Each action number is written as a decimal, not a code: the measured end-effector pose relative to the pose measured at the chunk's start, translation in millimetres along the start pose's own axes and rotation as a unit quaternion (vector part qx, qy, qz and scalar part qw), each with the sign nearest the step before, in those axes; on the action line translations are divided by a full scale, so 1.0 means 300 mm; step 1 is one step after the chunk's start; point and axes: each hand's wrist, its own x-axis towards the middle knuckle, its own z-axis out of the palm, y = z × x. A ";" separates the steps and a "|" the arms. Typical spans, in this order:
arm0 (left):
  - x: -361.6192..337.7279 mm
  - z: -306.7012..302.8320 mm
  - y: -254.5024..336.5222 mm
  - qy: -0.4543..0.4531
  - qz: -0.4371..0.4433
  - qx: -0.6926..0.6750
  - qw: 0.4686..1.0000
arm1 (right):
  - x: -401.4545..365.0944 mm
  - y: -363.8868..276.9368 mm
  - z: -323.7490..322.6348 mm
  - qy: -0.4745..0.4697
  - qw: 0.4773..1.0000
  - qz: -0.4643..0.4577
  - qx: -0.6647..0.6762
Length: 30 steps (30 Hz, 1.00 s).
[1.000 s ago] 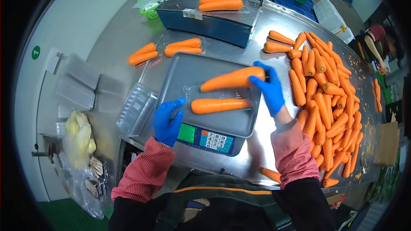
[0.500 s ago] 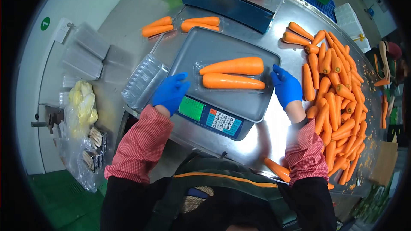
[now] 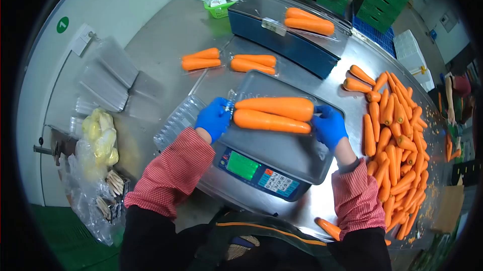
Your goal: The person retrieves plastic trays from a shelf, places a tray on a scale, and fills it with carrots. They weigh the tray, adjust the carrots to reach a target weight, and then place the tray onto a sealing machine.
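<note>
Two large carrots [image 3: 274, 109] lie side by side in a clear plastic tray [image 3: 231, 101], which appears raised off the grey pan of a digital scale [image 3: 322, 168]. My left hand [image 3: 214, 119], in a blue glove, is closed on the tray's left end. At the opposite end, my right hand [image 3: 329, 126], gloved too, grips the tray with its fingertips. Below the pan, the scale's green display [image 3: 243, 166] is lit, but its digits are unreadable. A stack of clear trays [image 3: 178, 121] sits just left of the scale.
Loose carrots [image 3: 400, 155] are heaped on the right of the steel table. Two packed pairs of carrots [image 3: 201, 60] [image 3: 253, 63] rest behind the scale. Another pair [image 3: 309, 21] lies on a dark blue machine [image 3: 282, 37]. A green basket [image 3: 219, 11] stands at the back.
Both hands have moved inward and taken hold of the tray's ends. The tray with the carrots has come up from the scale pan. The camera view has shifted.
</note>
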 end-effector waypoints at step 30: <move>0.504 -0.409 -0.550 -0.038 0.288 0.333 0.897 | 0.236 -0.247 0.667 -0.035 0.896 -0.395 -0.200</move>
